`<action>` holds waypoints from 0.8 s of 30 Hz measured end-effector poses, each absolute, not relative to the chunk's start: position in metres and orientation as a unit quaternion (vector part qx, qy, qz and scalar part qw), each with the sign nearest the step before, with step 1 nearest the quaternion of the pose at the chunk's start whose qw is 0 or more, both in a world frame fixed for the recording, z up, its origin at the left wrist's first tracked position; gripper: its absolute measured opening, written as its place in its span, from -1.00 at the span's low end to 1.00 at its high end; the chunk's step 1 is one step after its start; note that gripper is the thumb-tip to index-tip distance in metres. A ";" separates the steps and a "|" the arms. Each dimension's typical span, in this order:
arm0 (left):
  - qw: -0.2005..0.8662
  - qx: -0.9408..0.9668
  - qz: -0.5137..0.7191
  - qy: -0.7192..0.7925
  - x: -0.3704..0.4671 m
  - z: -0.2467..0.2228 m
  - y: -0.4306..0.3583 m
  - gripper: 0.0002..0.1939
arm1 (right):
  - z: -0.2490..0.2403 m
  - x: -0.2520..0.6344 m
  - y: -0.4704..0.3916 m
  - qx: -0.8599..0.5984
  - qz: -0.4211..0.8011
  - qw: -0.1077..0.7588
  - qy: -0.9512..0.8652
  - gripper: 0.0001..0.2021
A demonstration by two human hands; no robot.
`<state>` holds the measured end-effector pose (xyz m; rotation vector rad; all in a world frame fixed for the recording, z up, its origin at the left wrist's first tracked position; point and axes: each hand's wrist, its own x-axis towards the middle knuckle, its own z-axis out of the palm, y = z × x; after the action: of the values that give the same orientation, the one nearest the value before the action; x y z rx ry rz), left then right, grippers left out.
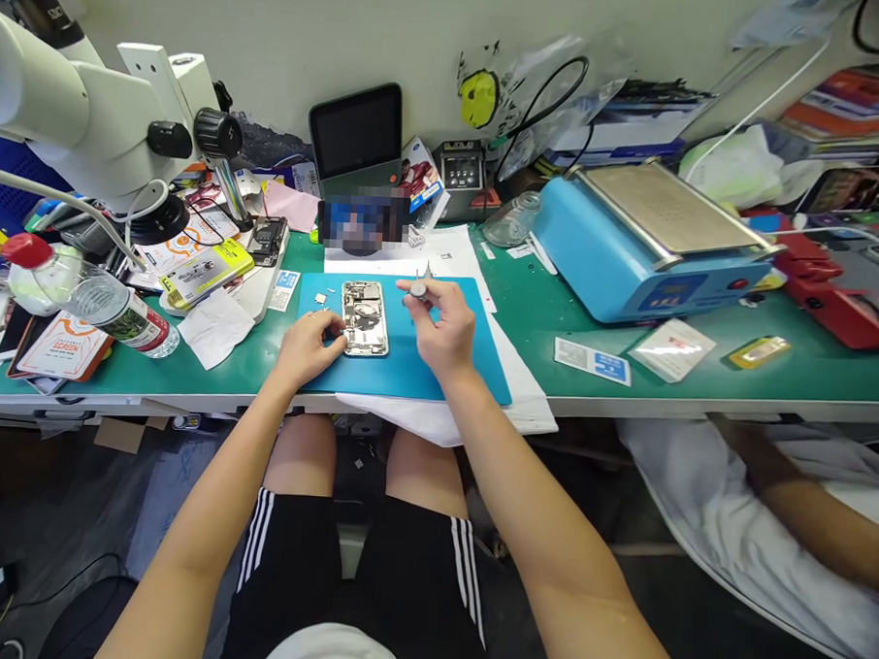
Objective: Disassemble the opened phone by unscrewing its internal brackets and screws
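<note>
A nudge or slip could scratch
The half-curled left hand [309, 348] touches the opened silver-framed phone [364, 342] on the flat blue mat [415, 375], hold unclear; the right hand [443, 328] firmly pinches a small grey metal tool [418, 290].

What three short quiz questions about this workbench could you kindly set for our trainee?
1. True or false: the opened phone lies on the blue mat.
2. Which colour is the cap of the plastic bottle? A) green B) red C) white
3. Fill in the gap: the small tool is held in the person's ____ hand.

Key: 1. true; 2. B; 3. right
</note>
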<state>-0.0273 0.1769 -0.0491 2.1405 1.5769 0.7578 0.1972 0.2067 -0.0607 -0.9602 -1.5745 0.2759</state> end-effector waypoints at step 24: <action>0.193 0.757 0.269 0.564 -0.029 -0.050 0.179 -0.93 | -0.095 0.252 0.261 -0.497 0.092 0.473 -0.722 -0.72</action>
<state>-0.0287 0.1792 -0.0496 2.1238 1.5820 0.7555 0.2519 0.2609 -0.0951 -1.2156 -1.7668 0.2250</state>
